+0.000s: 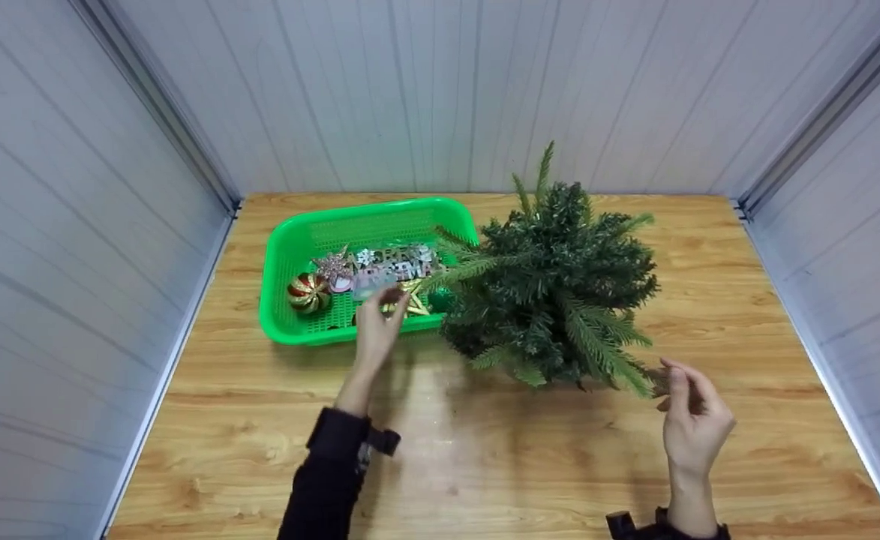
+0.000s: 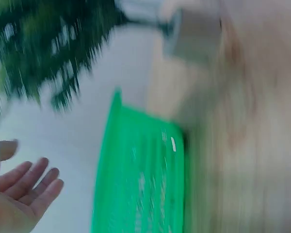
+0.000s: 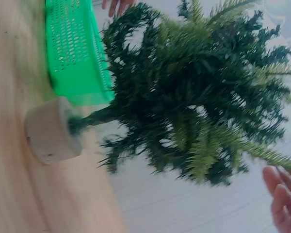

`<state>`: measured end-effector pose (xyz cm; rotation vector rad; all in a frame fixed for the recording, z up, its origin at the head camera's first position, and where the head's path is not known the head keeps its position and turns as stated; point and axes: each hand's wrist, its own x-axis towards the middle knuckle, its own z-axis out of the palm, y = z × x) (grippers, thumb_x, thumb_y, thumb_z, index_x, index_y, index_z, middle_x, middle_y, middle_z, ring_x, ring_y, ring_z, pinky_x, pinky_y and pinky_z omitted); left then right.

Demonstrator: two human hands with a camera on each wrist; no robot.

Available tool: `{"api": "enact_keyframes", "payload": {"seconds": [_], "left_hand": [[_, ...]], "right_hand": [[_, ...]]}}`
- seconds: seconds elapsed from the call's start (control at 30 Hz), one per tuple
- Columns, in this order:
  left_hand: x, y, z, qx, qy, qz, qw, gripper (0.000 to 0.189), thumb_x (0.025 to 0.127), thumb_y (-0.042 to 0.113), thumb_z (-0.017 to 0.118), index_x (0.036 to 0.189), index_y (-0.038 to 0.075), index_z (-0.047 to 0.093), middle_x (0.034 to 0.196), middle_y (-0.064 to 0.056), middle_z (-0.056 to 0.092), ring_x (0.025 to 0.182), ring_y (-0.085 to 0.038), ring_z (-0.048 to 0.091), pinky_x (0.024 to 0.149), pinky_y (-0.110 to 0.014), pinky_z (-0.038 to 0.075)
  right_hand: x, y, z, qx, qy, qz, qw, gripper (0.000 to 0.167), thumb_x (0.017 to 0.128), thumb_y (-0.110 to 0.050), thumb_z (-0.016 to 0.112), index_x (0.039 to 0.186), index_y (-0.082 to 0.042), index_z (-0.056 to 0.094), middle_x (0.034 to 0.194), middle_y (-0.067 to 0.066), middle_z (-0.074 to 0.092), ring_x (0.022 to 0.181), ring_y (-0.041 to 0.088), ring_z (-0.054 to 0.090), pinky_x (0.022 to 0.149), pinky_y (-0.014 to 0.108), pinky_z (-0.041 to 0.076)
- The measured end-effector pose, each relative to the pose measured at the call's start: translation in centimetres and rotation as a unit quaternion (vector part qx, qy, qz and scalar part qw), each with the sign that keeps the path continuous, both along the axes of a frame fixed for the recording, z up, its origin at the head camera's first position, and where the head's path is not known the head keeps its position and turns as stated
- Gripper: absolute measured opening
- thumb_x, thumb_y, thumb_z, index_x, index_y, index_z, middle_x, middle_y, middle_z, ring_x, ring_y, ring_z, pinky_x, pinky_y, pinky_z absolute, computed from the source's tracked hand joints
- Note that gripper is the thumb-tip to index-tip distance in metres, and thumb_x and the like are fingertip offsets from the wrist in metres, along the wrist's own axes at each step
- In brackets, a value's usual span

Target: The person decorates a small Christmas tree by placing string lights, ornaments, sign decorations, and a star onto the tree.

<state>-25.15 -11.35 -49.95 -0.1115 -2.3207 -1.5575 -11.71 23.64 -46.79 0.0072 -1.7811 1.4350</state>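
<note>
A small artificial Christmas tree [image 1: 552,285] stands right of a green plastic basket [image 1: 297,217], its trunk set in a pale round base [image 3: 53,131]. My left hand [image 1: 381,326] reaches over the basket's front rim, fingers relaxed, holding nothing. A gold star [image 1: 415,301] lies just beyond those fingertips in the head view. In the blurred left wrist view, the left hand [image 2: 24,194] shows fingers spread apart. My right hand [image 1: 698,424] is at the tip of a light green branch [image 1: 608,345], fingers loosely bent. The right wrist view catches its fingertips [image 3: 272,178] right beside that branch.
Inside the basket lie a red and gold striped ball [image 1: 309,292], a pink glittery star [image 1: 334,264], Christmas lettering [image 1: 402,268] and a green ball [image 1: 440,300]. Light panel walls [image 1: 440,97] enclose the wooden tabletop [image 1: 485,450] at the back and sides.
</note>
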Motion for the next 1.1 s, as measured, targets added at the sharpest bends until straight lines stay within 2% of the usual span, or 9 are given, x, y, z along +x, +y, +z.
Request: {"api": "enact_keyframes", "payload": {"seconds": [0.13,0.2,0.33,0.4,0.47,0.6,0.67,0.83,1.1], "left_hand": [[-3.4,-1.9,-0.9,-0.148,-0.058,0.020,0.9871,0.037,0.079,0.006,0.064,0.112,-0.007,0.054,0.110,-0.022,0.054,0.102,-0.033,0.050,0.088,-0.041,0.042],[-4.7,-2.6,-1.4,-0.212,-0.099,0.019,0.9720,0.045,0.077,0.007,0.066,0.118,-0.005,0.050,0.121,-0.024,0.047,0.111,-0.035,0.044,0.092,-0.043,0.039],[-6.4,-3.6,-2.2,-0.303,-0.201,0.003,0.9315,0.062,0.076,0.012,0.068,0.130,0.003,0.040,0.135,-0.027,0.028,0.123,-0.040,0.027,0.093,-0.052,0.034],[-6.8,-3.9,-2.3,-0.330,-0.242,-0.008,0.9123,0.068,0.076,0.014,0.068,0.134,0.008,0.034,0.137,-0.027,0.023,0.126,-0.041,0.020,0.094,-0.057,0.029],[-7.1,-4.0,-2.3,-0.343,-0.270,-0.018,0.8994,0.071,0.078,0.017,0.067,0.137,0.010,0.028,0.138,-0.027,0.020,0.128,-0.042,0.014,0.095,-0.061,0.024],[-7.5,-3.8,-2.2,-0.368,-0.278,-0.029,0.8867,0.072,0.081,0.017,0.063,0.140,0.013,0.023,0.139,-0.025,0.022,0.128,-0.042,0.012,0.096,-0.063,0.018],[-7.8,-3.6,-2.3,-0.387,-0.275,-0.037,0.8793,0.072,0.081,0.018,0.063,0.141,0.013,0.023,0.139,-0.024,0.022,0.128,-0.044,0.011,0.096,-0.063,0.018],[-9.1,-3.0,-2.7,-0.420,-0.287,-0.048,0.8597,0.083,0.076,0.023,0.069,0.142,0.016,0.019,0.141,-0.024,0.017,0.127,-0.047,0.007,0.096,-0.063,0.019],[-9.8,-2.5,-3.7,-0.398,-0.328,-0.050,0.8553,0.081,0.076,0.014,0.066,0.142,0.016,0.018,0.140,-0.032,0.008,0.125,-0.051,0.003,0.098,-0.062,0.016]], "right_hand": [[-0.2,1.1,-2.6,-0.093,0.040,0.019,0.9947,0.027,0.092,-0.003,0.044,0.089,0.020,0.057,0.074,0.017,0.065,0.048,0.013,0.057,0.038,0.017,0.041],[-0.6,2.6,-6.0,-0.118,0.049,0.046,0.9907,0.027,0.093,-0.007,0.043,0.092,0.015,0.059,0.076,0.016,0.065,0.052,0.014,0.059,0.040,0.016,0.042],[-0.4,4.0,-10.6,-0.010,-0.091,0.016,0.9957,0.019,0.089,-0.007,0.051,0.101,0.006,0.058,0.089,0.018,0.063,0.069,0.022,0.061,0.055,0.026,0.050],[0.1,3.8,-11.4,0.106,-0.199,0.000,0.9742,0.028,0.085,-0.007,0.057,0.108,0.008,0.053,0.101,0.024,0.057,0.085,0.033,0.057,0.071,0.040,0.049],[0.7,3.2,-11.7,0.216,-0.299,0.009,0.9294,0.047,0.084,-0.018,0.061,0.119,0.009,0.045,0.118,0.032,0.043,0.105,0.046,0.042,0.085,0.060,0.033],[1.4,3.2,-13.8,0.310,-0.414,0.086,0.8514,0.084,0.076,-0.043,0.065,0.137,-0.001,0.025,0.137,0.034,0.012,0.124,0.052,0.003,0.089,0.071,0.000],[1.6,3.1,-14.4,0.322,-0.444,0.106,0.8292,0.094,0.073,-0.051,0.064,0.141,-0.007,0.016,0.139,0.034,0.004,0.124,0.050,-0.011,0.088,0.070,-0.010],[1.5,2.8,-14.8,0.318,-0.461,0.114,0.8204,0.097,0.070,-0.058,0.062,0.142,-0.013,0.014,0.141,0.030,-0.003,0.123,0.044,-0.023,0.087,0.066,-0.019],[1.3,3.0,-14.9,0.322,-0.488,0.120,0.8025,0.096,0.072,-0.060,0.059,0.143,-0.015,0.012,0.142,0.027,-0.006,0.122,0.043,-0.026,0.086,0.068,-0.019]]}}
